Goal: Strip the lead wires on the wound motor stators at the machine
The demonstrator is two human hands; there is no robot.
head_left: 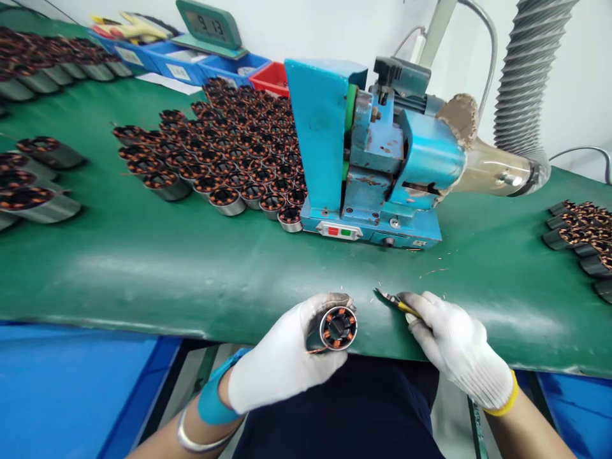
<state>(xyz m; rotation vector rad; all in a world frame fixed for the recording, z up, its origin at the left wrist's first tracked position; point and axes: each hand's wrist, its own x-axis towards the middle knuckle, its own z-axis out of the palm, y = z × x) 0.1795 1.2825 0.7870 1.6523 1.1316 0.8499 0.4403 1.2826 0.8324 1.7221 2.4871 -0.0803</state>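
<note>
My left hand [291, 357], in a white glove with darkened fingertips, is closed around a motor stator [338, 328]. The stator is a silver metal ring with copper windings inside, and its open end faces up toward me. A short copper wire end pokes out by my palm. My right hand [449, 338], gloved in white with a yellow cuff, grips wire cutters [393, 299] by their yellow handle. Their dark jaws point left over the green mat and look slightly parted. The cutters and the stator are apart.
A blue belt machine [368, 159] with red and green buttons stands ahead, joined to a grey duct hose [530, 83]. Many stators [224, 159] crowd its left side; others stand far left and right [586, 236]. Bins [176, 60] and a digital clock [210, 24] line the wall.
</note>
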